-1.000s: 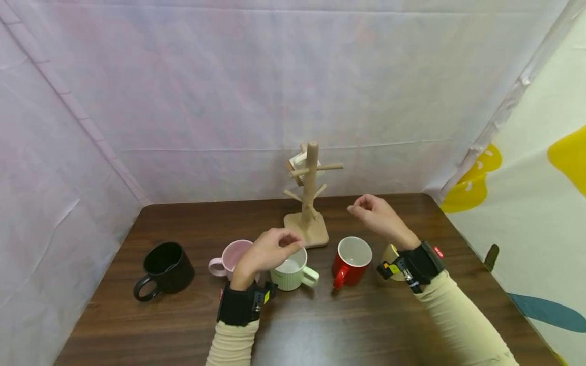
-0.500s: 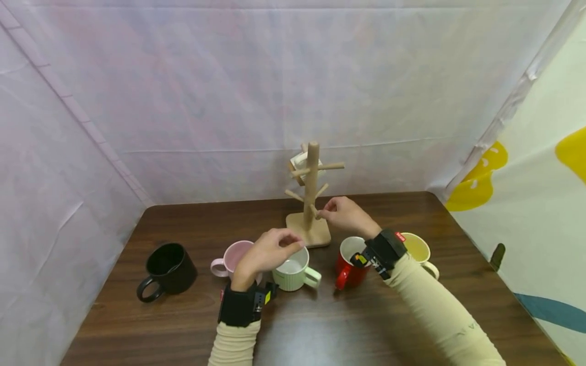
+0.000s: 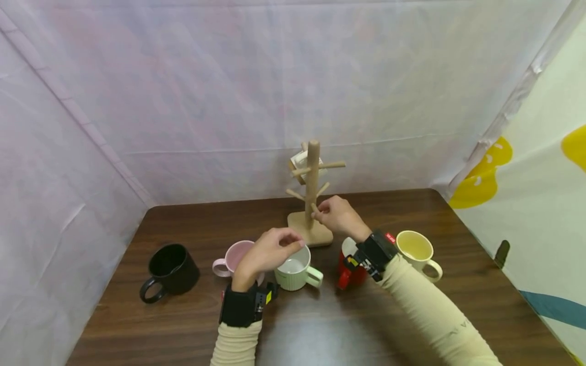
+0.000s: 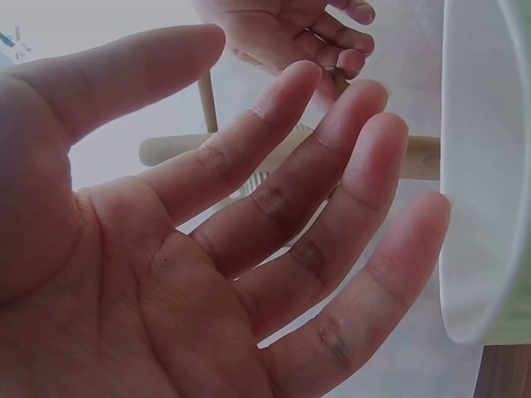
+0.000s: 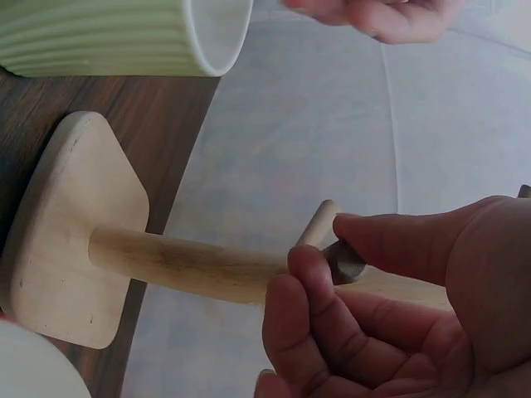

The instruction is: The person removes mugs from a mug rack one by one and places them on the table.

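A wooden mug tree [image 3: 312,183] stands at the back of the table. My right hand [image 3: 341,216] pinches the end of one of its lower pegs [image 5: 344,264] between thumb and fingers. On an upper peg, behind the post, hangs a white mug [image 3: 299,161], partly hidden. My left hand [image 3: 267,254] hovers with relaxed fingers beside the rim of a pale green ribbed mug [image 3: 290,280]; it holds nothing. Left of that mug is a pink mug [image 3: 235,251], partly covered by my left hand. A red mug [image 3: 350,277] sits under my right wrist, mostly hidden.
A black mug [image 3: 174,272] stands on the left of the brown table [image 3: 311,325]. To the right is a yellow mug [image 3: 414,246], beside my right sleeve. A pale cloth wall [image 3: 220,101] closes off the back.
My right hand has moved left from above the table to the mug tree and taken hold of a lower peg. The yellow mug is now uncovered. My left hand has stayed in place.
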### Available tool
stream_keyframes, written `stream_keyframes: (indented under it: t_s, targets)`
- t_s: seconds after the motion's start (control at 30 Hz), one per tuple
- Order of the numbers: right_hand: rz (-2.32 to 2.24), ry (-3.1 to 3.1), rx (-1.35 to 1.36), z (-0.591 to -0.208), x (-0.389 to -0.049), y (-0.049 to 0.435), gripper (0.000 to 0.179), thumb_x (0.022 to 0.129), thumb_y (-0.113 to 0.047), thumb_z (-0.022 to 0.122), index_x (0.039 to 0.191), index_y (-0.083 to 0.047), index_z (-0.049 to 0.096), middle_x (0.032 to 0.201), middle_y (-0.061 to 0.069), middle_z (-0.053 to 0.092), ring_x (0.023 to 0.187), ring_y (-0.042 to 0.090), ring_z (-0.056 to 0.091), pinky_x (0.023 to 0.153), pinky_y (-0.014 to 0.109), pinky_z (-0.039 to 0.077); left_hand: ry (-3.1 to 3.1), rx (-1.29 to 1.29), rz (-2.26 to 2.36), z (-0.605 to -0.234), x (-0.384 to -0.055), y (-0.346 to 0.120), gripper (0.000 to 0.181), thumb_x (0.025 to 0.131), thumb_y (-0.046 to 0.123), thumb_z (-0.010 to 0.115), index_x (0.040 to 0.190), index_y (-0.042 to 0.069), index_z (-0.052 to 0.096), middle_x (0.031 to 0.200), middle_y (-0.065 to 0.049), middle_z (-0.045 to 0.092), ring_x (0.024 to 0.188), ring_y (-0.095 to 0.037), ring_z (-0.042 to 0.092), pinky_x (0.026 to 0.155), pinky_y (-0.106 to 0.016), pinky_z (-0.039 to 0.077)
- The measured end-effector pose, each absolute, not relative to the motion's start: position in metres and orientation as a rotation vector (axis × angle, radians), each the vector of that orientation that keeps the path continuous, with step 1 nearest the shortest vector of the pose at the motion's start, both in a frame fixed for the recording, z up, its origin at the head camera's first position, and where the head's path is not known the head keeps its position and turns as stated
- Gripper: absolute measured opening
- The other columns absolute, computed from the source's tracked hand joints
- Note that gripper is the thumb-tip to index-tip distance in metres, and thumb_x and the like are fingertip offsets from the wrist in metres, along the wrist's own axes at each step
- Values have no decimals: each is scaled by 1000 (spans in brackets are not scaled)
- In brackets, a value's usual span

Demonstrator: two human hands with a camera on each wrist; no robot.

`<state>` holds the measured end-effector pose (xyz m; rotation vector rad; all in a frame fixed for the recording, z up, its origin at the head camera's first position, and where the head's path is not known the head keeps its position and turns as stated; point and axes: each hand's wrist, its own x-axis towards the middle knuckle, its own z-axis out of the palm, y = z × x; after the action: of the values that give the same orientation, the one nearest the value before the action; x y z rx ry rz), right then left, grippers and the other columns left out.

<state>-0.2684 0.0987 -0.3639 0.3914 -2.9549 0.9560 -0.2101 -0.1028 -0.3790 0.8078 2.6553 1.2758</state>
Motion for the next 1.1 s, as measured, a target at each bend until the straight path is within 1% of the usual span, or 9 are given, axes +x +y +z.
stream_keyframes:
  t_s: [0.07,0.13,0.3,0.5,0.6,0.77,0.9,1.03,1.1]
  targets:
    - [973,-2949,398,-364,-268,97,20,85,-22,66,83,-4,74,61,1,59,50,12,47,45,24,35,2656,808,1277,-378,-210,-103,19,91,23,60,99,8,70,94,-5,71,89,-16,63,82,-40,51]
    - [977,-2948,408,-364,-269,97,19,85,-22,66,84,-4,74,59,-1,56,48,10,45,44,23,33,2658,804,1273,-377,-210,-104,19,90,23,61,99,8,70,94,-5,72,89,-17,63,82,-40,51]
    - [967,-2951,431,-365,-269,97,18,85,-20,67,84,-3,74,57,-3,56,47,9,43,42,22,31,2656,801,1266,-376,-208,-104,19,91,23,60,99,8,70,94,-5,71,89,-17,63,82,-40,51]
    - [936,-2957,457,-364,-269,97,18,85,-19,66,82,-3,74,52,-4,49,44,8,39,40,23,27,2662,780,1261,-377,-207,-104,20,91,24,60,99,9,70,95,-4,71,89,-15,62,80,-39,51]
    - [914,-2957,471,-364,-270,97,17,85,-19,66,79,-5,74,51,-4,47,44,9,38,40,23,27,2663,776,1256,-376,-207,-104,19,91,24,60,99,10,70,95,-3,71,89,-15,62,80,-39,51]
    - [894,-2973,485,-363,-270,97,18,86,-19,65,81,-4,74,50,-5,45,44,9,38,40,23,27,2664,766,1256,-376,-206,-104,20,91,25,60,99,10,70,95,-3,71,90,-15,61,81,-39,51]
    - [887,-2980,496,-363,-270,98,19,86,-18,65,84,-3,75,51,-4,48,44,9,39,41,23,28,2665,770,1256,-376,-205,-104,19,91,25,60,99,11,70,95,-3,71,89,-15,62,81,-39,51]
    - [874,-2978,508,-363,-269,99,18,86,-18,65,85,-3,75,55,-1,54,45,10,42,41,23,30,2657,777,1259,-375,-205,-103,19,91,24,60,99,10,69,95,-4,71,90,-16,62,82,-39,51]
    - [865,-2980,506,-363,-269,100,18,86,-18,65,84,-3,75,56,0,55,46,10,43,42,23,30,2651,779,1265,-375,-205,-103,19,91,24,60,99,10,69,95,-4,71,90,-16,62,82,-40,51]
